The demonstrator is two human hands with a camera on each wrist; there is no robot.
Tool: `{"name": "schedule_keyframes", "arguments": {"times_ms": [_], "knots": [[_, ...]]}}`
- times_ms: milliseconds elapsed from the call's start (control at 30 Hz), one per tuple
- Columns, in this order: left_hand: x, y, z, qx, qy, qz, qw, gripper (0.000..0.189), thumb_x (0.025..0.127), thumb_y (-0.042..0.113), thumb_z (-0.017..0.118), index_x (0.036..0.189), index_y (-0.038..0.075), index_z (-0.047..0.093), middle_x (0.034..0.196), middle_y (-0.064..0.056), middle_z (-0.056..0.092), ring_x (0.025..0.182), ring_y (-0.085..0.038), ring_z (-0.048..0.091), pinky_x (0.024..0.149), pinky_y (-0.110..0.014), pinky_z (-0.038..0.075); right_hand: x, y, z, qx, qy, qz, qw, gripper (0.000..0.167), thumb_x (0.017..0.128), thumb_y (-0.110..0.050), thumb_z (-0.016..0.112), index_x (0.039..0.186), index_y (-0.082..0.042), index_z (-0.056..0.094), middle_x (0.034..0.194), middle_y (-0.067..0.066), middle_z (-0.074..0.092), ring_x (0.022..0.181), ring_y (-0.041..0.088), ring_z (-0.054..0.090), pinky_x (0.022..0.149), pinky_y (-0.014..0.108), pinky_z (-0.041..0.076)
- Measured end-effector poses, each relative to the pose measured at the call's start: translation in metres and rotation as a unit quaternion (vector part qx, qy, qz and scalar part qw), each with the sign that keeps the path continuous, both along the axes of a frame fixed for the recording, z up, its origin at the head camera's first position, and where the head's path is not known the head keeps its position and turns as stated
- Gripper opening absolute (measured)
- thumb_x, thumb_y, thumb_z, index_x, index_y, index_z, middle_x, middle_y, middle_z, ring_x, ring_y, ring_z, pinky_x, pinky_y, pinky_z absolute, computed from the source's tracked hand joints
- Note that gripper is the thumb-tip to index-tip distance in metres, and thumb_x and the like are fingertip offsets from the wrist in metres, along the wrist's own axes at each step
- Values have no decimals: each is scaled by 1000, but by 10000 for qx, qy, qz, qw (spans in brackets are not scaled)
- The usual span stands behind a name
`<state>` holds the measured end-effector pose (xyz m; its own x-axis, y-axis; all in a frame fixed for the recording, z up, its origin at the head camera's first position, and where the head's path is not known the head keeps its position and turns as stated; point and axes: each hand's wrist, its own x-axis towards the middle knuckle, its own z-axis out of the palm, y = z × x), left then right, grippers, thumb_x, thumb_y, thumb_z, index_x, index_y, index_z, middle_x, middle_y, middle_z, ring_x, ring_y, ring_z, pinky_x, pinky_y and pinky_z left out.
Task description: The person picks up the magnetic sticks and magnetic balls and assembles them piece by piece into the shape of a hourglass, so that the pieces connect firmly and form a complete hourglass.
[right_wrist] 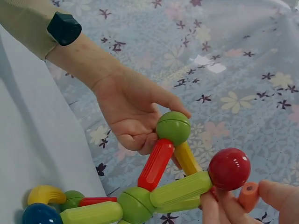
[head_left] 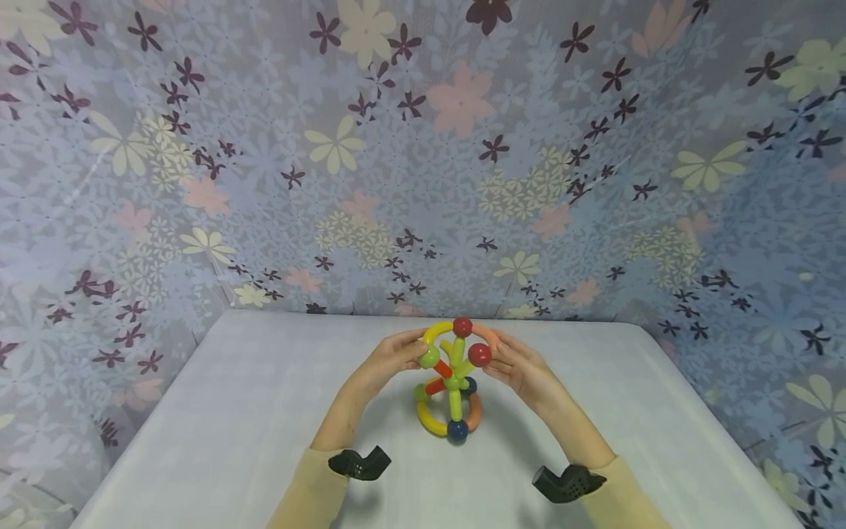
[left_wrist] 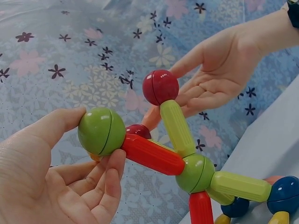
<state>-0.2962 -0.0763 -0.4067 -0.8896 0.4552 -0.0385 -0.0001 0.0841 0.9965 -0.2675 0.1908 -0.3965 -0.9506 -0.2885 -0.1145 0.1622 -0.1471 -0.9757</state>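
Note:
A toy of coloured magnetic sticks and balls [head_left: 454, 383] stands on the table in front of me. Its lower ring has yellow and orange curved sticks with dark blue balls. My left hand [head_left: 390, 359] pinches an upper green ball [left_wrist: 102, 131] between thumb and fingers. A red stick [left_wrist: 154, 154] joins that ball to the central green ball [left_wrist: 195, 173]. At the upper right, my right hand [head_left: 525, 371] pinches an orange curved stick [right_wrist: 249, 196] near its bare end. That end lies beside the front red ball [right_wrist: 229, 169]; the stick's other end meets the rear red ball [head_left: 463, 327].
A pale cloth-covered table [head_left: 264, 411] lies under the toy, its far edge running along a flower-patterned curtain [head_left: 423, 184]. Dark devices are strapped on the left wrist [head_left: 360, 464] and the right wrist [head_left: 570, 483].

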Motion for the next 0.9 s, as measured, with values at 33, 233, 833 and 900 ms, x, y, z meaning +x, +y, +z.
{"name": "schedule_keyframes", "arguments": {"times_ms": [33,233,833,900], "knots": [[0,0,1,1,2,-9,10000,55,96,29,54,144,6,39,125,-18,61,93,-7,62,97,-35,50,0,0,-1,10,37,-6,10000,62,101,-23,46,152,-3,15,99,-14,67,96,4,66,86,19,53],[1,0,2,-32,2,-29,10000,55,96,29,54,144,6,39,127,-19,59,93,-6,62,97,-35,50,0,-2,-6,192,341,29,9992,61,102,-29,41,152,-6,16,129,-8,58,107,0,60,93,19,48],[2,0,2,-12,44,32,10000,54,95,29,54,143,7,41,123,-17,62,94,-8,63,94,-30,52,7,-6,-2,215,218,-203,9993,64,97,-20,52,152,-10,21,103,-13,68,101,2,64,85,21,51],[2,-1,2,-3,63,32,10000,54,96,29,54,143,7,42,121,-16,62,93,-8,63,94,-30,52,9,-6,-1,383,294,-209,9986,65,96,-16,55,151,-11,23,107,-12,66,104,2,63,86,22,51]]}}
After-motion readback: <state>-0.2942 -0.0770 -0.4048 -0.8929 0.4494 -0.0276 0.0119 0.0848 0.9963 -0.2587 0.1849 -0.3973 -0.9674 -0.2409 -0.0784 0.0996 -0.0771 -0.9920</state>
